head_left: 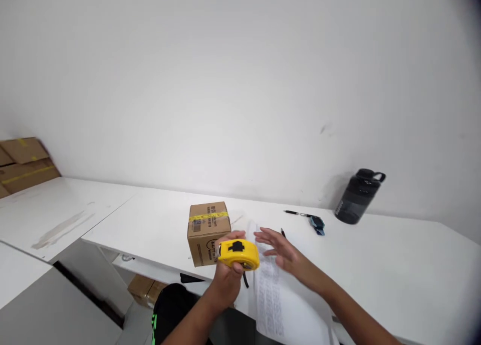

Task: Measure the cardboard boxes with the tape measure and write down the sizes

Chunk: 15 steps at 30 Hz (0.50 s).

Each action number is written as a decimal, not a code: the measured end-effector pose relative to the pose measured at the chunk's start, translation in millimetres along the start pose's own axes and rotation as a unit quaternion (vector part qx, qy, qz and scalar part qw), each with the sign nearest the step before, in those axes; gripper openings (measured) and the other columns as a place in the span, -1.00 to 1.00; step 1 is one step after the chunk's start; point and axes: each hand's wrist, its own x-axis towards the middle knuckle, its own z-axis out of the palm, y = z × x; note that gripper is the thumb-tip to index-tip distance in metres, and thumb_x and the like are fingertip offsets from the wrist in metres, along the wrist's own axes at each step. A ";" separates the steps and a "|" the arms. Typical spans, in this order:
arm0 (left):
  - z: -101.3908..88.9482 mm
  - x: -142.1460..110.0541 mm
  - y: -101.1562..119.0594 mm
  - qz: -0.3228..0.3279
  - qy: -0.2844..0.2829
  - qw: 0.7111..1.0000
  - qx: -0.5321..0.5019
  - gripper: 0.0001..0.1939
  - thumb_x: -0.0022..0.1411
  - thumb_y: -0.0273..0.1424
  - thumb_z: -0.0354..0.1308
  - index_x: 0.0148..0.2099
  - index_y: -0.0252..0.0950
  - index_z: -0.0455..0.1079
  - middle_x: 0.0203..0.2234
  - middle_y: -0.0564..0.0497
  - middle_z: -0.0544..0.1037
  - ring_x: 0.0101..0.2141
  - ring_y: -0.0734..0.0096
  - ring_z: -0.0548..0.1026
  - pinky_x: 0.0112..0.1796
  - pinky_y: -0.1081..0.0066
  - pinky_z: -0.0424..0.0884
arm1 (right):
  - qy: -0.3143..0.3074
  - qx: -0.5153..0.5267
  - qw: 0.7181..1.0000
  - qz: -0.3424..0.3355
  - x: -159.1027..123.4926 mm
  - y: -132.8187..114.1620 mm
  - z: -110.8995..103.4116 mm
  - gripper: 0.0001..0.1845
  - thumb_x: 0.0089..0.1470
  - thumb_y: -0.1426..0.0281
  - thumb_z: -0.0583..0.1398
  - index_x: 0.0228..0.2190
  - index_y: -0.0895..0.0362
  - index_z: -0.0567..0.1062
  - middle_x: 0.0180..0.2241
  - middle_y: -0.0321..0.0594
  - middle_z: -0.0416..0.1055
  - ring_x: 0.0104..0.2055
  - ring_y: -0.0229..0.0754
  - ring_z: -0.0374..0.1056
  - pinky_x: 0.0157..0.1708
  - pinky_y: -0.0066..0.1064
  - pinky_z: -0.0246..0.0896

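Note:
A yellow tape measure with a black button is gripped in my left hand, just in front of a small cardboard box. Yellow tape runs across the top of that box, which sits on the white table. My right hand hovers over printed sheets of paper, its fingers spread and holding nothing. A dark strap hangs below the tape measure. The paper reaches past the table's front edge.
A black water bottle stands near the wall on the right. Beside it lie a pen and a small dark-blue object. Cardboard boxes are stacked at the far left, and another box sits below the table.

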 end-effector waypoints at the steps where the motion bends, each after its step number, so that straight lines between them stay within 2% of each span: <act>1: -5.8 1.6 10.5 0.012 0.006 0.999 0.045 -0.24 0.12 0.28 -0.12 0.12 -0.18 0.18 0.03 -0.26 0.38 0.13 -0.06 0.28 0.11 -0.01 0.24 | -0.039 0.047 0.998 -0.029 2.1 -22.8 14.9 -0.14 0.07 -0.05 0.19 0.30 -0.15 0.01 0.27 -0.06 0.14 0.28 0.08 0.14 0.10 -0.03 0.23; 2: -11.1 3.6 19.6 0.015 0.000 0.997 0.081 -0.22 0.15 0.27 -0.19 0.15 -0.21 0.20 0.02 -0.27 0.38 0.17 -0.06 0.24 0.14 -0.01 0.20 | -0.047 0.067 0.996 -0.043 7.1 -44.4 29.4 -0.04 -0.03 -0.05 0.29 0.29 -0.17 0.02 0.28 -0.08 0.13 0.27 0.08 0.14 0.13 -0.06 0.21; 3: -16.2 5.8 26.8 0.014 -0.009 0.994 0.107 -0.22 0.19 0.25 -0.23 0.18 -0.22 0.20 0.02 -0.27 0.39 0.20 -0.05 0.21 0.16 0.00 0.19 | -0.020 0.069 0.996 -0.042 14.9 -63.8 42.6 -0.04 -0.09 -0.01 0.34 0.27 -0.17 0.08 0.26 -0.10 0.16 0.24 0.06 0.19 0.14 -0.09 0.20; 4: -22.0 7.8 31.9 0.016 -0.009 0.992 0.121 -0.22 0.21 0.22 -0.27 0.20 -0.23 0.19 0.03 -0.27 0.39 0.22 -0.02 0.20 0.17 0.02 0.19 | 0.033 0.062 0.997 -0.039 25.7 -80.1 53.8 -0.14 -0.08 0.03 0.35 0.20 -0.16 0.19 0.20 -0.12 0.24 0.18 0.04 0.26 0.11 -0.13 0.24; 5: -29.1 9.4 34.9 0.026 0.005 0.992 0.126 -0.21 0.23 0.21 -0.30 0.24 -0.22 0.15 0.07 -0.26 0.38 0.23 0.01 0.20 0.17 0.04 0.20 | 0.060 0.056 0.996 -0.039 38.9 -92.7 62.4 -0.24 -0.08 0.06 0.37 0.13 -0.11 0.29 0.13 -0.12 0.31 0.11 0.02 0.32 0.06 -0.16 0.28; 7: -47.9 10.7 34.8 0.063 0.064 0.987 0.133 -0.17 0.24 0.21 -0.36 0.33 -0.22 0.02 0.20 -0.27 0.26 0.25 0.05 0.18 0.16 0.07 0.23 | 0.045 0.036 0.997 -0.048 70.8 -107.2 72.0 -0.37 -0.08 0.10 0.36 0.02 -0.04 0.38 0.03 -0.13 0.39 0.01 -0.02 0.39 -0.03 -0.22 0.34; 9: -72.0 9.6 26.2 0.113 0.128 0.968 0.184 -0.15 0.24 0.21 -0.36 0.36 -0.24 -0.04 0.28 -0.29 0.16 0.28 0.04 0.15 0.17 0.04 0.22 | 0.009 -0.024 0.997 -0.073 105.9 -110.1 74.0 -0.44 -0.02 0.13 0.33 0.01 -0.01 0.39 -0.02 -0.15 0.42 -0.05 -0.05 0.41 -0.08 -0.25 0.35; 11: -96.0 7.5 9.8 0.163 0.162 0.930 0.286 -0.25 0.29 0.15 -0.28 0.30 -0.25 0.12 0.23 -0.27 0.27 0.24 0.03 0.23 0.18 -0.01 0.18 | -0.029 -0.140 0.983 -0.114 140.2 -104.7 73.8 -0.47 0.05 0.17 0.27 0.05 0.00 0.36 -0.01 -0.14 0.41 -0.07 -0.06 0.40 -0.07 -0.22 0.32; 13: -113.7 5.9 -12.1 0.203 0.145 0.888 0.386 -0.45 0.37 0.00 -0.19 0.15 -0.23 0.32 0.10 -0.20 0.45 0.15 0.08 0.34 0.16 -0.02 0.19 | -0.076 -0.254 0.955 -0.136 170.6 -94.1 75.8 -0.49 0.10 0.22 0.21 0.09 0.01 0.33 0.00 -0.12 0.40 -0.08 -0.06 0.39 -0.06 -0.19 0.29; 15: -122.3 5.8 -34.9 0.236 0.117 0.861 0.436 -0.56 0.40 -0.13 -0.14 0.10 -0.24 0.37 0.04 -0.18 0.50 0.12 0.12 0.39 0.13 0.02 0.26 | -0.119 -0.310 0.934 -0.129 194.0 -81.5 80.8 -0.50 0.12 0.23 0.18 0.09 0.03 0.31 0.02 -0.10 0.39 -0.08 -0.06 0.39 -0.07 -0.18 0.29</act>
